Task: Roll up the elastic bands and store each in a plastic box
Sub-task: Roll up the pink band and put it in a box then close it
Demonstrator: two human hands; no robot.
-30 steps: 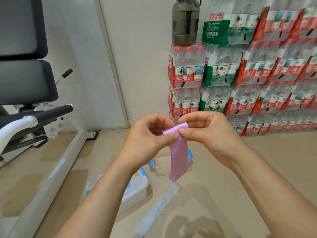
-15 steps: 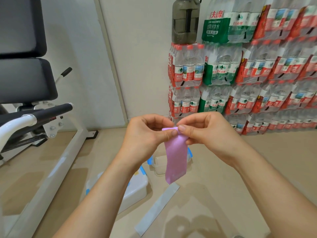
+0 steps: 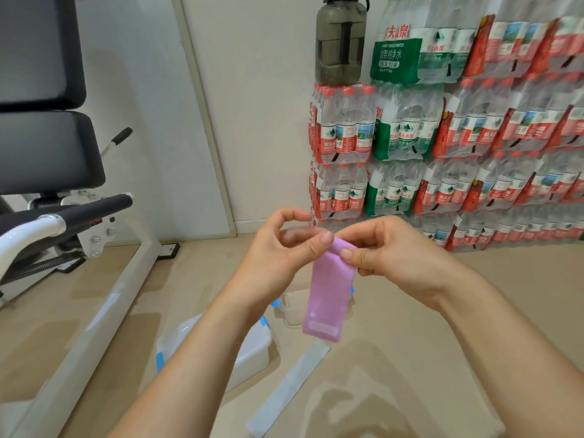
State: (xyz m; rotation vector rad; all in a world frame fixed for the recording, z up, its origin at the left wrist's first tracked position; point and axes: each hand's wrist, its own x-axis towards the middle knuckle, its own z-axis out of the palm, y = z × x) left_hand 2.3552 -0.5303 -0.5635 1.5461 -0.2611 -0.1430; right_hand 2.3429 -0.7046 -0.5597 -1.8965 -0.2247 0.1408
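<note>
A pink elastic band (image 3: pixel 327 295) hangs down in front of me, its top end folded over between my hands. My left hand (image 3: pixel 281 251) pinches that top end with thumb and curled fingers. My right hand (image 3: pixel 388 254) pinches it from the right with its thumb on the front. On the floor below lie a pale grey-blue elastic band (image 3: pixel 289 388) laid flat, a clear plastic box with blue clips (image 3: pixel 252 352) partly hidden by my left forearm, and a second clear box (image 3: pixel 292 308) behind the pink band.
A white and black exercise bench frame (image 3: pixel 94 314) fills the left side. Stacked shrink-wrapped packs of water bottles (image 3: pixel 442 147) line the wall at right, with a dark large water jug (image 3: pixel 341 42) on top. Beige floor lies between.
The hanging part of the pink band looks a little shorter as its top end turns between my fingers. My hands have shifted slightly right and my left fingers have spread more open above the band.
</note>
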